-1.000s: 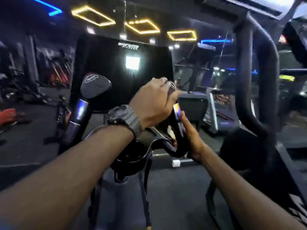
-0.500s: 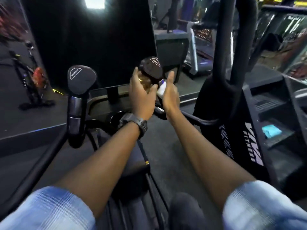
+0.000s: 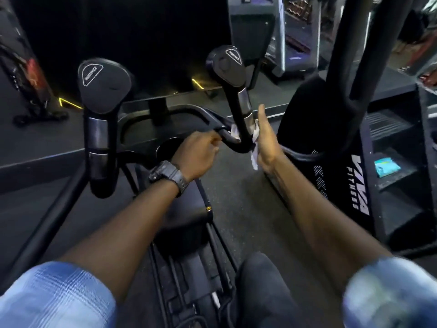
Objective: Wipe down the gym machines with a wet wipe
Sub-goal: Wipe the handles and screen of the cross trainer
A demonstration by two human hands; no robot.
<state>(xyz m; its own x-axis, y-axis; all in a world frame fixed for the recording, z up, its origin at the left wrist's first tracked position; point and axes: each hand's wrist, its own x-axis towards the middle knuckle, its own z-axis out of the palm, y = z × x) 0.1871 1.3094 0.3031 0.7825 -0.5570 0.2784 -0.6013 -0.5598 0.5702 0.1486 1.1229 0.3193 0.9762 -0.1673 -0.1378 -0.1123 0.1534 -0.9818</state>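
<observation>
I see both forearms bare, with short sleeves point(image 3: 54, 297) of light blue plaid cloth, blurred at the right one. On my left wrist sits a chunky black digital watch point(image 3: 168, 177) with a ridged strap. Dark trousers point(image 3: 264, 287) cover my knee.

Dim overall, the black screen point(image 3: 123, 43) swallowing detail. Yellow strips point(image 3: 68, 102) glowing low at left; cool blue-white glare gleaming off the treadmill point(image 3: 293, 39) behind. Wide-angle bending at edges. Motion blur smearing both sleeves point(image 3: 54, 294), right worse.
</observation>
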